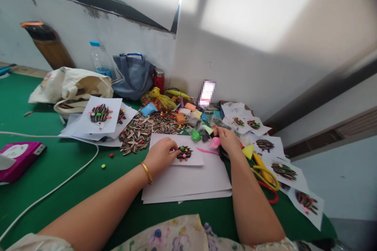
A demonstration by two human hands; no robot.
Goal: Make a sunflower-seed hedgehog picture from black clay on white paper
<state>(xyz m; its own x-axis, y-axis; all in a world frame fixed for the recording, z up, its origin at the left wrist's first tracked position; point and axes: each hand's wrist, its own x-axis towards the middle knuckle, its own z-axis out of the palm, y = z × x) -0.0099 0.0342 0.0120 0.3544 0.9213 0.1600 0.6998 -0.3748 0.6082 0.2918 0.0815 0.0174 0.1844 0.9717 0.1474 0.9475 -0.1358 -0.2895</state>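
My left hand (160, 156), with a gold bangle (146, 172) on the wrist, rests on a white paper sheet (176, 150). Its fingertips lie just left of a small picture of dark striped sunflower seeds with coloured clay dots (184, 153). My right hand (228, 141) reaches over the far edge of the paper stack (188, 182). It is nearest to a lump of pink clay (215, 142) and a thin pink clay strip (206, 151). Its fingers are partly hidden, and I cannot tell whether they hold anything small.
A loose heap of sunflower seeds (147, 129) and clay packets (191, 119) cover the green table (59, 168). Seed pictures on paper (100, 115) lie left and right. Yellow-and-red scissors (265, 176), a white cable (67, 176), a pink pouch (20, 160) and bags (132, 76) also stand about.
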